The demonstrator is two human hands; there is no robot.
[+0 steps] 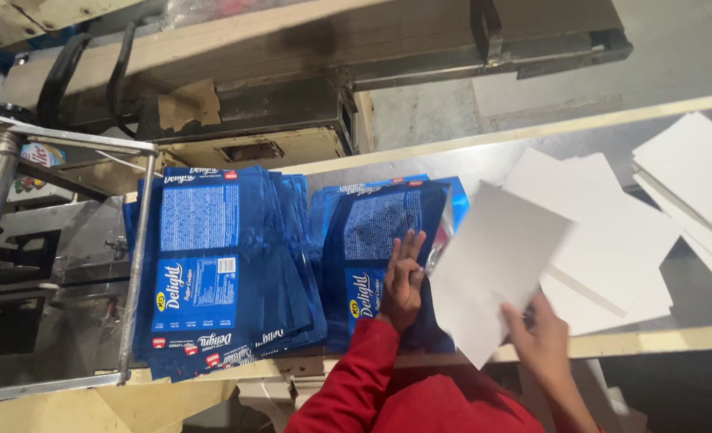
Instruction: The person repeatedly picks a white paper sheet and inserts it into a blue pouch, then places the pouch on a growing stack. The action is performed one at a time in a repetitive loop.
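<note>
While the left hand [404, 281] lies flat, fingers spread, pinning the glossy blue foil pouch [376, 240], the right hand [542, 341] pinches a white rectangular card [492, 265] at that pouch's open right edge.

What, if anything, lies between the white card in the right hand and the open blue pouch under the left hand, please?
Nothing visible: the white card in the right hand already meets the mouth of the blue pouch, which the left hand presses down.

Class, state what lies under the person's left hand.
The left hand rests flat on a blue pouch topping a stack. Pouch edges show beneath; how many pouches lie below is hidden.
</note>
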